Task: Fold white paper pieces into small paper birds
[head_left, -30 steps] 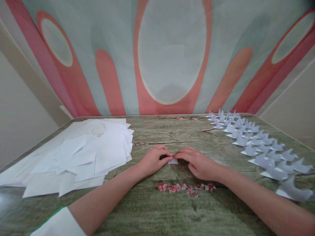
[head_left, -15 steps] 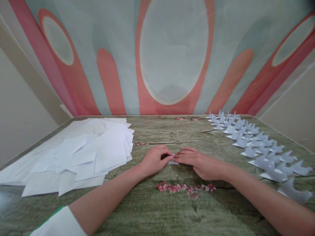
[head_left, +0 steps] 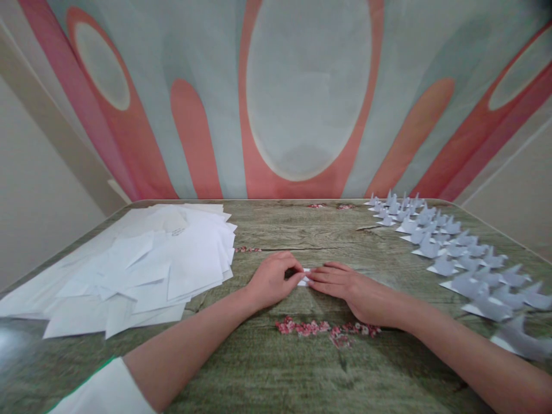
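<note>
A small folded piece of white paper (head_left: 304, 277) lies on the table between my two hands, mostly covered by fingers. My left hand (head_left: 276, 278) pinches its left side, thumb and index finger closed on it. From the right, my right hand (head_left: 345, 287) lies low over the paper, fingers stretched out and their tips pressing on its right part. The paper's exact folds are too small to make out.
Loose white sheets (head_left: 194, 270) are piled on the table's left side. Rows of folded white paper birds (head_left: 444, 264) stand along the right. Pink flower prints (head_left: 302, 328) mark the wood-grain tabletop (head_left: 259, 368). A patterned backdrop (head_left: 306, 86) rises behind the far edge.
The fingertips of my right hand have shifted slightly right and down along the paper, so more of it shows. My left hand keeps its pinch. The view has shifted a little.
</note>
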Motion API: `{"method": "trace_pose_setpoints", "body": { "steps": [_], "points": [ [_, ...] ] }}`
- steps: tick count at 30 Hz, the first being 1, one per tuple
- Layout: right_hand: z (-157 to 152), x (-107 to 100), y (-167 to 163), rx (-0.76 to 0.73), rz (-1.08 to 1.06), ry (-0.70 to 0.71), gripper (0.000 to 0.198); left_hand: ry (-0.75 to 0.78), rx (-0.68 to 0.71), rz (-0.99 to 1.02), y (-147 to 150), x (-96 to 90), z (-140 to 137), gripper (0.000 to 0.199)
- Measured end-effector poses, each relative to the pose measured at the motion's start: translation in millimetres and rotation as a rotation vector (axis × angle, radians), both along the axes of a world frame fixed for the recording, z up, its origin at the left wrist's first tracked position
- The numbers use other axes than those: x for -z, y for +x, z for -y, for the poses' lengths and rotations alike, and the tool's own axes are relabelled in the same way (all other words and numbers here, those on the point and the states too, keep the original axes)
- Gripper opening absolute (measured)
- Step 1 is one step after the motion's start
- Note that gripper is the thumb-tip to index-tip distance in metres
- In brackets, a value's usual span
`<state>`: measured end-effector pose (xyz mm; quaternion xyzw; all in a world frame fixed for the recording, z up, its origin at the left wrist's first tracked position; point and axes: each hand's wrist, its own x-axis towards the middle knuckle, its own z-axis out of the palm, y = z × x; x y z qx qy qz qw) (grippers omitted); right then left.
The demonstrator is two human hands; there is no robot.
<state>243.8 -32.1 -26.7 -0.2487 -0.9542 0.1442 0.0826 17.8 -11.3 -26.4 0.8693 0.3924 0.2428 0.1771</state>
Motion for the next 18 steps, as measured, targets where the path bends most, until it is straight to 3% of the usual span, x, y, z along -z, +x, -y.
{"method": "trace_pose_setpoints", "body": {
  "steps": [9, 18],
  "points": [
    [1.6, 4.4, -3.6, 0.046, -0.029, 0.0, 0.073, 0.052, -0.005, -0.044, -0.5, 0.1, 2.1, 0.008],
    [1.7, 5.2, -4.4, 0.068, -0.066, -0.004, 0.065, 0.326, 0.114, -0.379, -6.5, -13.3, 22.5, 0.024]
  ]
}}
